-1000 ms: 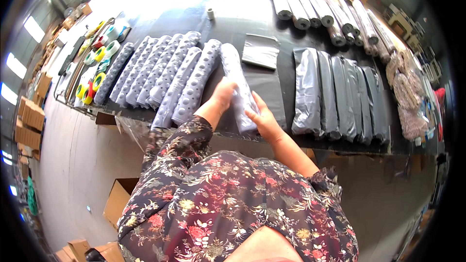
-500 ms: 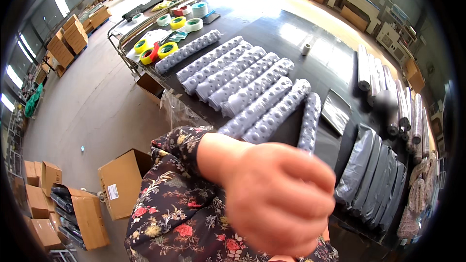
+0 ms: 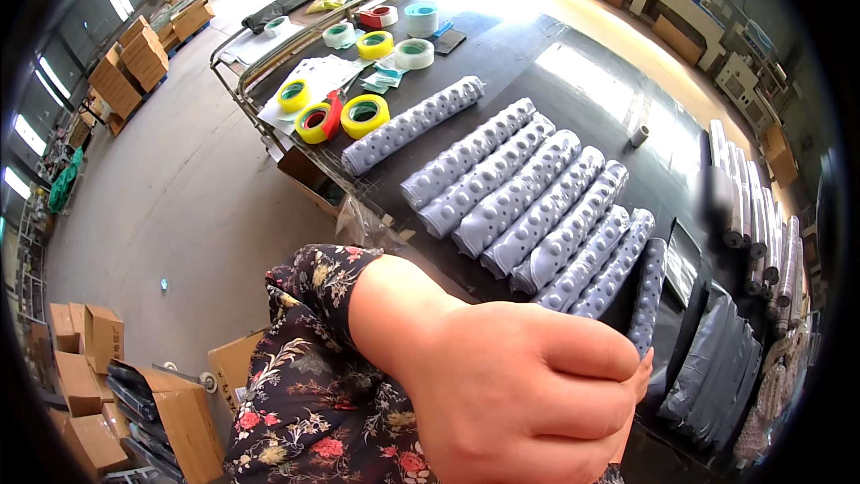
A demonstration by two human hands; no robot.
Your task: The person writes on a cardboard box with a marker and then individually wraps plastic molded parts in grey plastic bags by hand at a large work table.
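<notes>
My left hand (image 3: 524, 385) is closed in a fist close in front of me, its sleeve black with a floral print. Whatever the fist holds, if anything, is hidden. Behind its right edge shows a sliver of my right hand (image 3: 642, 383), most of it covered, so I cannot make out its grip. Just beyond the fist, several rolled grey mats with round bumps (image 3: 521, 190) lie side by side on the black table (image 3: 528, 58). The rightmost roll (image 3: 647, 296) runs down behind the fist. One bumpy roll (image 3: 412, 125) lies apart toward the tape rolls.
Yellow tape rolls (image 3: 365, 116) and white ones stand at the table's far left, near a metal rail (image 3: 313, 13). Grey plastic-wrapped packages (image 3: 717, 367) sit at right, below a row of dark rolls (image 3: 757, 206). Open cardboard boxes (image 3: 184, 408) stand on the floor at left.
The view has shifted, so the table and its rolls appear farther right and lower. My left fist, blurred before, now shows sharply and slightly farther right. Fingers of my right hand have come into sight beside it.
</notes>
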